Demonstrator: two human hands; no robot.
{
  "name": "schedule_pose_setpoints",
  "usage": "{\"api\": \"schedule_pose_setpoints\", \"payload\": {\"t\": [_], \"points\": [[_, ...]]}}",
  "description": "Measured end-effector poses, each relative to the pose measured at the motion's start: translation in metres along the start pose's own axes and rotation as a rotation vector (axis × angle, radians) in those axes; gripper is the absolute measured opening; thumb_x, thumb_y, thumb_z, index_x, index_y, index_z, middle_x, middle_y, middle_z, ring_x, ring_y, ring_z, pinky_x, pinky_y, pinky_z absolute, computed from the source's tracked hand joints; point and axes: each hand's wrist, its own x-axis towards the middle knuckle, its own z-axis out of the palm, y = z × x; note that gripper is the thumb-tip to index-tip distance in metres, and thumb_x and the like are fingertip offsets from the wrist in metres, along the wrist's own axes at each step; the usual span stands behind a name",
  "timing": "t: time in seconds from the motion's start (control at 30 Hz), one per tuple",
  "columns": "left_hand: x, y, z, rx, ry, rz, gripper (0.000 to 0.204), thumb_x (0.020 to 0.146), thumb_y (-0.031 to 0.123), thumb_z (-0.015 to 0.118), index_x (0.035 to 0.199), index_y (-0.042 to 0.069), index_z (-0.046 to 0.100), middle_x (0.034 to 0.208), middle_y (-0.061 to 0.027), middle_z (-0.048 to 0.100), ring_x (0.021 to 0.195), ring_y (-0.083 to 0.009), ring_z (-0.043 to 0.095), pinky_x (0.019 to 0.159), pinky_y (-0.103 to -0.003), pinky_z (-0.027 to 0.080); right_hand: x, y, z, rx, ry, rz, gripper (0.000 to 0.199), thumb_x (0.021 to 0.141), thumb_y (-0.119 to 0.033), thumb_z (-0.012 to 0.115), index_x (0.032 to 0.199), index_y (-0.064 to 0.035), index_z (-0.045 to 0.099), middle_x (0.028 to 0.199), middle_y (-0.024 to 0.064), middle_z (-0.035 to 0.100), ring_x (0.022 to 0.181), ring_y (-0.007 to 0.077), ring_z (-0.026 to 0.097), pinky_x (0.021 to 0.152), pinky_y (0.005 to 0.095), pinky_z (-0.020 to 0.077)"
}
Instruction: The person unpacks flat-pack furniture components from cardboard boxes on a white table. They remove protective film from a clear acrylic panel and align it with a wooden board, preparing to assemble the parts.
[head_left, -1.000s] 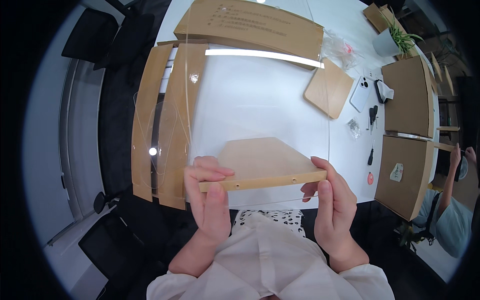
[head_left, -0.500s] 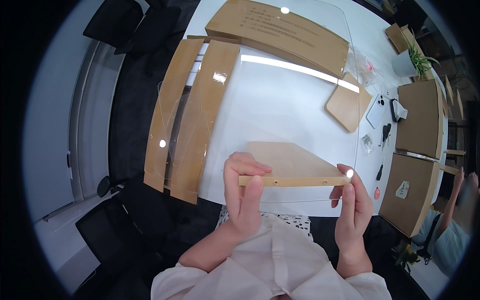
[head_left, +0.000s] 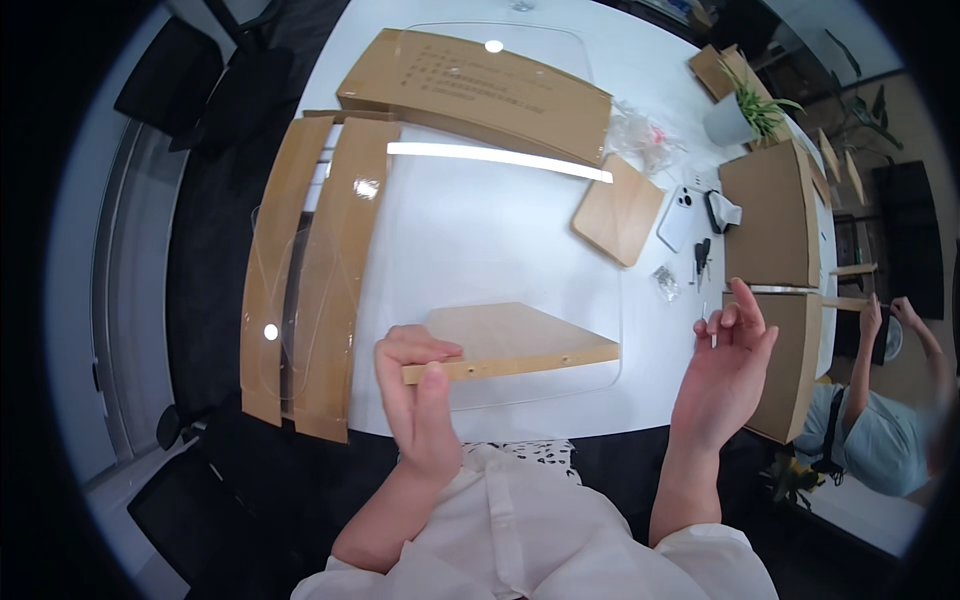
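My left hand (head_left: 412, 385) grips the left end of a light wooden board (head_left: 520, 335) at the table's near side. The board is tilted, its long edge toward me, with two small holes in that edge. My right hand (head_left: 728, 370) is off the board, raised to its right with fingers apart and partly curled. Its fingertips are over a thin screwdriver shaft (head_left: 703, 311); the handle is hidden behind them. I cannot make out contact. Dark-handled screwdrivers (head_left: 701, 256) and a small bag of hardware (head_left: 666, 284) lie beyond.
A clear sheet (head_left: 480, 240) lies on the white table (head_left: 405, 300). Around it are a long carton (head_left: 480, 95), flat cardboard (head_left: 340, 270), a rounded wooden panel (head_left: 617, 210), a phone (head_left: 676, 218) and a potted plant (head_left: 735, 120). Cardboard boxes (head_left: 768, 215) stand right; another person (head_left: 875, 430) is beyond.
My right hand has let go of the board's right end and moved right, toward the screwdriver. The left hand keeps its hold. The whole view has shifted, moving the table leftward.
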Motion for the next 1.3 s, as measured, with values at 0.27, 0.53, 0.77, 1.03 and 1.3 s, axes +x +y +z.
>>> {"api": "schedule_pose_setpoints", "payload": {"t": [0.27, 0.53, 0.77, 1.03, 1.3], "points": [[-0.002, 0.002, 0.005, 0.005, 0.006, -0.003, 0.012, 0.09, 0.015, 0.042, 0.093, 0.003, 0.04, 0.091, -0.0109, 0.047, 0.084, -0.0158, 0.037, 0.082, -0.031, 0.032, -0.022, 0.008, -0.004, -0.192, -0.427, 0.251, 0.024, 0.081, 0.004, 0.065, 0.104, -0.0008, 0.068, 0.084, 0.0011, 0.055, 0.072, 0.0069, 0.046, 0.066, 0.0184, 0.0378], [-0.003, 0.004, 0.003, 0.034, 0.015, -0.004, 0.015, 0.09, 0.018, 0.041, 0.092, 0.004, 0.041, 0.093, -0.0115, 0.047, 0.092, -0.0174, 0.043, 0.098, -0.037, 0.027, -0.013, 0.013, 0.005, -0.13, -0.498, 0.342, 0.027, 0.089, -0.006, 0.059, 0.116, -0.0012, 0.06, 0.094, 0.0025, 0.055, 0.069, 0.0066, 0.044, 0.065, 0.0196, 0.0388], [-0.005, 0.001, 0.001, -0.006, 0.003, 0.01, 0.012, 0.091, 0.015, 0.043, 0.094, 0.004, 0.043, 0.093, -0.0097, 0.049, 0.088, -0.0159, 0.038, 0.085, -0.03, 0.031, 0.027, 0.015, 0.05, -0.19, -0.603, 0.32, 0.043, 0.094, -0.021, 0.054, 0.127, 0.0037, 0.042, 0.106, 0.0115, 0.061, 0.084, 0.0091, 0.057, 0.08, 0.0257, 0.0427], [-0.002, 0.008, 0.003, -0.008, -0.017, -0.071, 0.012, 0.091, 0.015, 0.04, 0.094, 0.004, 0.042, 0.096, -0.0116, 0.047, 0.091, -0.0175, 0.04, 0.09, -0.035, 0.03, 0.013, 0.024, 0.062, -0.1, -0.734, 0.435, 0.009, 0.096, -0.012, 0.047, 0.101, -0.0045, 0.046, 0.08, 0.016, 0.069, 0.085, 0.0229, 0.067, 0.091, 0.0357, 0.0478], [0.016, 0.007, -0.038, -0.06, -0.406, -0.001, 0.034, 0.086, 0.024, 0.058, 0.109, 0.003, 0.046, 0.114, -0.0125, 0.05, 0.11, -0.021, 0.045, 0.097, -0.034, 0.034, 0.013, 0.023, 0.065, -0.062, -0.722, 0.4, 0.008, 0.095, -0.01, 0.049, 0.098, -0.0039, 0.044, 0.077, 0.0149, 0.068, 0.081, 0.021, 0.068, 0.083, 0.0335, 0.0518]]}}
